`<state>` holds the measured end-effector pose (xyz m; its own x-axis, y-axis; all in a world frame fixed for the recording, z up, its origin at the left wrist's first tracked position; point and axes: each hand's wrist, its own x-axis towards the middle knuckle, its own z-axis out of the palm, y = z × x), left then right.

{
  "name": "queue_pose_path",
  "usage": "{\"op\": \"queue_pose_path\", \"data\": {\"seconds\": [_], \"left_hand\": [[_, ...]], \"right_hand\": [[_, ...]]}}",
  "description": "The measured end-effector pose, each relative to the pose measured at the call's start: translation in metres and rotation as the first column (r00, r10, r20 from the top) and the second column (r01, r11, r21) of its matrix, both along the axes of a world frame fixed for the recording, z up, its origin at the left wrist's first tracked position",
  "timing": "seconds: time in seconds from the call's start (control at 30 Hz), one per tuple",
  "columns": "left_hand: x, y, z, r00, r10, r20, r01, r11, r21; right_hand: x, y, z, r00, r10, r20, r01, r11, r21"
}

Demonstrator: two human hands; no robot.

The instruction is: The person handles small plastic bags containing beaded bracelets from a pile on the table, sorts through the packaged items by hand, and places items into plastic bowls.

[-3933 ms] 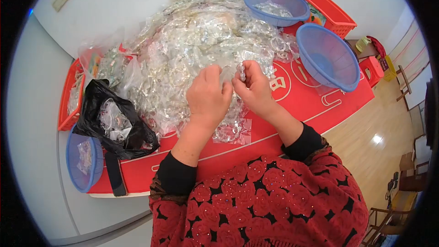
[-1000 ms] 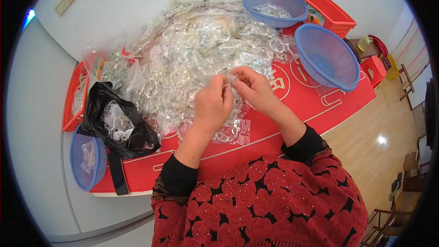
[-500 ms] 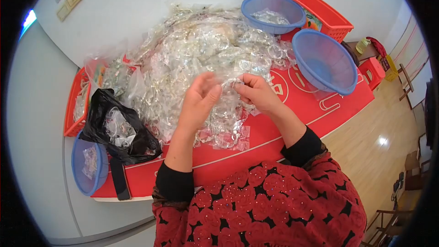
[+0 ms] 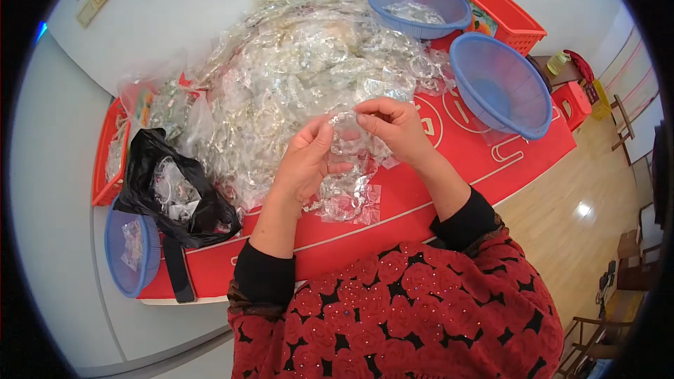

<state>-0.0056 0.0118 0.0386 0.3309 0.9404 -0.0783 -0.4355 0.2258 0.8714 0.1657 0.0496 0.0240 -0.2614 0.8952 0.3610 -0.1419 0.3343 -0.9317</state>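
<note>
A big heap of small clear plastic packets [image 4: 281, 77] with shiny pieces inside covers the middle of the red table. Over its front part, my right hand [image 4: 397, 130] pinches the upper right of a clear packet or beaded loop [image 4: 345, 133]; its exact form is hard to tell. My left hand [image 4: 305, 161] is at the left side of the same item, thumb and forefinger near its top edge and the other fingers partly spread below. Whether the left fingertips grip it is unclear. More packets [image 4: 351, 203] lie just below the hands on the red cloth.
Two blue basins [image 4: 502, 88] [image 4: 393, 17] and a red basket [image 4: 516, 24] stand at the right back. On the left are a black plastic bag [image 4: 144, 161], another red basket [image 4: 102, 186], a blue basin [image 4: 112, 260] and a dark flat object [image 4: 179, 270]. A red stool [image 4: 572, 104] stands beyond.
My left hand was apart from the item half a second ago and has come back beside it. The shiny item now hangs more spread out between both hands.
</note>
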Motion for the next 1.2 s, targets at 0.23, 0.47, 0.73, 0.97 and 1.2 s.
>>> {"op": "queue_pose_path", "data": {"seconds": [0.23,0.47,0.73,0.97,1.2], "left_hand": [[-0.007,-0.002,-0.002,0.990,-0.140,-0.021,0.140,0.990,-0.005],[-0.011,0.002,-0.020,0.981,0.030,0.190,-0.017,0.997,-0.073],[-0.017,-0.007,-0.032,0.888,0.014,0.459,-0.001,1.000,-0.028],[-0.017,-0.012,-0.036,0.877,-0.102,0.470,0.154,0.985,-0.075],[-0.014,-0.014,-0.033,0.929,0.033,0.370,0.018,0.991,-0.133]], "right_hand": [[0.001,-0.003,0.005,0.994,0.091,-0.059,-0.094,0.994,-0.060],[0.003,-0.001,0.000,0.990,0.116,0.075,-0.122,0.989,0.084],[0.000,-0.009,0.009,0.898,0.438,-0.049,-0.440,0.894,-0.080],[0.003,-0.005,0.006,0.864,0.488,-0.125,-0.499,0.796,-0.342],[0.004,-0.001,0.005,0.942,0.254,-0.219,-0.317,0.888,-0.334]]}}
